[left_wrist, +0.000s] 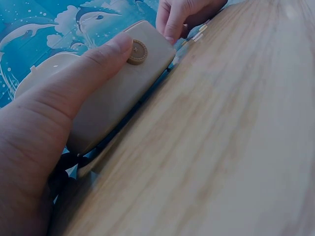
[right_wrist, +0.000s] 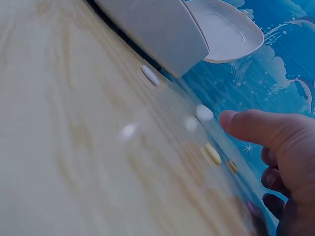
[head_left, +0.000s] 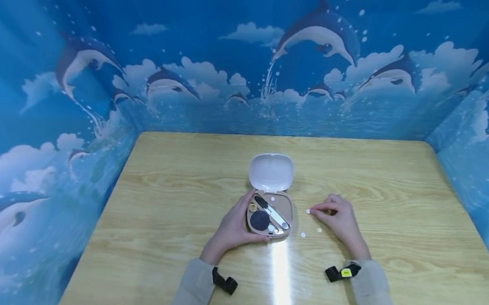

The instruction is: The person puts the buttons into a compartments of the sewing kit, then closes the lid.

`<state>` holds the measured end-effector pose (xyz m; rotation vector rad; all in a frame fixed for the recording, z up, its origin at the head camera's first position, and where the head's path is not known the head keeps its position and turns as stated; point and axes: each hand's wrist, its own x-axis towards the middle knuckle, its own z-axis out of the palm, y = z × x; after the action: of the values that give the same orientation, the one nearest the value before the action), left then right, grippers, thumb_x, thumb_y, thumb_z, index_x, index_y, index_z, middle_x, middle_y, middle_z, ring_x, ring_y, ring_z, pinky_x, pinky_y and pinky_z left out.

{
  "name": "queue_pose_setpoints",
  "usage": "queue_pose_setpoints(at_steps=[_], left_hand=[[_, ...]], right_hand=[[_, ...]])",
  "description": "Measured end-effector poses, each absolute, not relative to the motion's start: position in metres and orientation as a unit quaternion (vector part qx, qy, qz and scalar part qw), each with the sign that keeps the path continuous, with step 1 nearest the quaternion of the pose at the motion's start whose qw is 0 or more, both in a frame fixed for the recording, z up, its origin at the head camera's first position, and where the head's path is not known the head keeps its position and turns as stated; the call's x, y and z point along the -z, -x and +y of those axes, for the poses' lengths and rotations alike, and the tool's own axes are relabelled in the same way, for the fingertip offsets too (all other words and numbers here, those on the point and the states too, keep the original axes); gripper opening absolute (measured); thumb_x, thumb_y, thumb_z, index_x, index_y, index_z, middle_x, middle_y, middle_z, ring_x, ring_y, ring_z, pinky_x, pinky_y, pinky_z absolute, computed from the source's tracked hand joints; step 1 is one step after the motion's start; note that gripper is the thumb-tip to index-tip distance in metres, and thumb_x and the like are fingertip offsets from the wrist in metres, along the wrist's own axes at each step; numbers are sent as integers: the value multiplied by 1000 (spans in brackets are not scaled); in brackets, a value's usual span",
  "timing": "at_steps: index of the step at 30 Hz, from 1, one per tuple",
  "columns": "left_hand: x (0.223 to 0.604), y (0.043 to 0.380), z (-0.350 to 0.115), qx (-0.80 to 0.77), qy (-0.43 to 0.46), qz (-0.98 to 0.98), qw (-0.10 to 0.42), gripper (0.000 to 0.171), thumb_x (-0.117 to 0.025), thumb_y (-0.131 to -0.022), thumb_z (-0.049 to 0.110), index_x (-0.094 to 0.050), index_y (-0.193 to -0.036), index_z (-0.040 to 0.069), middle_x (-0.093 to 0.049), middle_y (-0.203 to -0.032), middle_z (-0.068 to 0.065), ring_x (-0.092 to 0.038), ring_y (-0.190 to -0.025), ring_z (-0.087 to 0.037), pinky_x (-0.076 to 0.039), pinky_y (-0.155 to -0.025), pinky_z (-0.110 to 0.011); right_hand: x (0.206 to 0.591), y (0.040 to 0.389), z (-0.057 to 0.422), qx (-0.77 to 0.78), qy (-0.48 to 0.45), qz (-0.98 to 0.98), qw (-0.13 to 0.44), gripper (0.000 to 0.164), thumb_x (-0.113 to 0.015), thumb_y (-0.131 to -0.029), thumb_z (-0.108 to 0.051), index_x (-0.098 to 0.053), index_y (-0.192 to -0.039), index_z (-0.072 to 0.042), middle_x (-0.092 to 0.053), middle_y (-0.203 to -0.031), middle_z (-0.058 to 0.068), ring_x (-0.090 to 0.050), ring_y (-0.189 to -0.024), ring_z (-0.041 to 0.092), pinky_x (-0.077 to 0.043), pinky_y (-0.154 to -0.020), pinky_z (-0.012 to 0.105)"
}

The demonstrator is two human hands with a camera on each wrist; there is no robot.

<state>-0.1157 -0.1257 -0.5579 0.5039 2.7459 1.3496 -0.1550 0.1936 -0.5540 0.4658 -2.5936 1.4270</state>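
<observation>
My left hand grips a small beige case, fingers along its left side and thumb across the front beside a round brown clasp. The white lid stands open at the back. Inside, a white tool with a black end lies diagonally, next to a black round disc, a gold ring and several small pale pieces. To the case's right, my right hand pinches a small white disc at its fingertips, close over the table.
Another white disc lies near the case on the wooden table. A yellowish disc and a small brown piece lie under the right hand. A blue dolphin-print curtain encloses the table's back and sides.
</observation>
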Motion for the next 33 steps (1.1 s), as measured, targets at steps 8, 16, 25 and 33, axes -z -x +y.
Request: queue_pose_setpoints(at_steps=[8,16,25,33], left_hand=[[557,116,-124,-436,-164,884,23,137,-90,-55,63,-7,-160,30,-20,-164,0,-28,-146,-26,-29,-116,-53],[557,115,-126,-437,-161,885,23,137,-89,-55,64,-8,-160,31,-21,-164,-1,-28,-146,-26,-29,-116,-53],[558,116,-125,-480,-150,864,18,135,-92,-55,59,-10,-159,34,-26,-161,4,-31,-144,-22,-29,-116,-50],[559,116,-125,-482,-152,863,13,135,-92,-55,59,-10,-159,36,-26,-161,5,-32,-144,-22,-30,-116,-51]], right_hand=[[548,158,194,-467,-141,-870,65,10,-85,-77,-12,-80,-86,-14,-52,-72,-3,-42,-69,13,-36,-60,24],[545,162,180,-465,-178,-866,40,13,-86,-76,-12,-81,-88,-16,-54,-75,-4,-45,-75,13,-35,-71,28],[550,166,162,-399,-256,-880,36,18,-89,-72,-20,-81,-88,-20,-55,-79,-14,-46,-78,10,-28,-80,37],[550,165,158,-394,-260,-880,38,15,-89,-71,-14,-81,-82,-21,-56,-77,-15,-45,-76,9,-26,-77,36]])
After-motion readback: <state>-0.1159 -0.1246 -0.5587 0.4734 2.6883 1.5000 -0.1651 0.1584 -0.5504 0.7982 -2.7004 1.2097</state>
